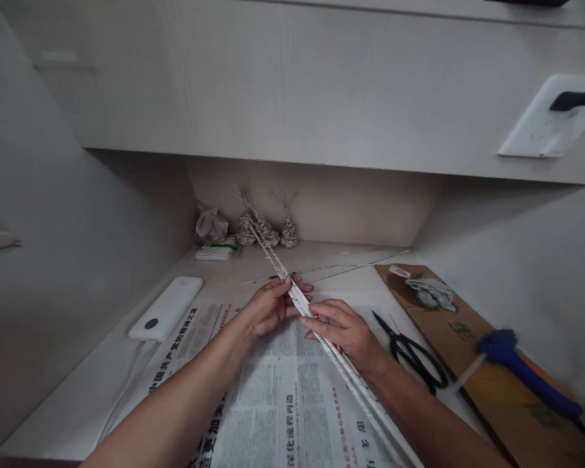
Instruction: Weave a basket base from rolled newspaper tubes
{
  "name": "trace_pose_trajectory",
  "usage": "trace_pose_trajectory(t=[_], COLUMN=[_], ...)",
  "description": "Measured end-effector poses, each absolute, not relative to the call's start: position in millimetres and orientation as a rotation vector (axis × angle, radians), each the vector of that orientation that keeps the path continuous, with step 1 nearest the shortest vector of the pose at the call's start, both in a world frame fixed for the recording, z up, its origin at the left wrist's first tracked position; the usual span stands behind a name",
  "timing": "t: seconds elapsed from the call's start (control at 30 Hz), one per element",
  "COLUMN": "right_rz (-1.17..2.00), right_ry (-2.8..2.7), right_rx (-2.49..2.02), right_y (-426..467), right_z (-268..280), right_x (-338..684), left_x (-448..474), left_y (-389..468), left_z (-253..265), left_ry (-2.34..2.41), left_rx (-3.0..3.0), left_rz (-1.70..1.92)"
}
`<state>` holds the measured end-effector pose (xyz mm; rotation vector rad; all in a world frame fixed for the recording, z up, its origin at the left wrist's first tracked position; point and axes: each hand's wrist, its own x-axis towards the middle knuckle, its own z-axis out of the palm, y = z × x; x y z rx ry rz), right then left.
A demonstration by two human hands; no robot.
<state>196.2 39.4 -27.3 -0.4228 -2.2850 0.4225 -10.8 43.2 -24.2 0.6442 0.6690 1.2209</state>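
Observation:
A bundle of long, thin rolled-paper sticks (347, 372) runs slantwise from the back of the desk toward my body. My left hand (272, 305) grips it near the middle, thumb on top. Just below, my right hand (344, 330) has its fingers closed around the same bundle. Printed newspaper sheets (268, 416) lie under both hands. Several small woven paper gourd shapes (288, 234) stand against the back wall, behind the bundle's far end. A few loose paper sticks (344, 268) rest on the desk beyond my hands.
Black-handled scissors (412, 354) lie right of my right hand. Farther right, a cardboard piece (497, 390) carries a blue glue gun (531, 374) and a crumpled plastic bag (431, 294). A white power bank (168, 307) with a cable sits left. A panel (292, 84) overhangs the desk.

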Motion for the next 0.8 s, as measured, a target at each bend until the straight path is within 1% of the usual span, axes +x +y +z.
trace_pose_trajectory(t=[0.13, 0.2, 0.3, 0.37, 0.4, 0.47, 0.6, 0.8], right_rz=[0.509, 0.691, 1.232, 1.616, 1.771, 1.976, 2.18, 2.444], right_ry=[-2.216, -2.082, -1.762, -1.589, -1.553, -1.553, -1.538, -1.487], right_rx=[-0.505, -0.637, -0.827, -0.864, -0.857, -0.827, -0.838, -0.881], right_y=[43.0, 47.6, 53.7, 53.5, 51.6, 45.5, 34.3, 31.6], right_z=[-30.0, -32.6, -37.9, -41.1, -42.3, -43.6, -43.3, -43.2], right_x=[195.8, 195.8, 195.8, 195.1, 194.2, 191.3, 186.8, 196.4], left_x=[-15.0, -13.6, -6.0, 2.5, 7.3, 16.8, 22.8, -10.0], left_y=[46.3, 46.1, 43.4, 39.7, 37.3, 32.1, 28.4, 49.6], left_z=[-20.7, -21.2, -25.2, -29.0, -30.8, -33.3, -31.9, -21.1], left_ry=[0.645, 0.634, 0.643, 0.652, 0.647, 0.635, 0.656, 0.749], left_rx=[0.581, 0.575, 0.585, 0.611, 0.631, 0.676, 0.671, 0.533], left_rz=[1.305, 1.313, 1.3, 1.301, 1.299, 1.263, 1.175, 1.535])
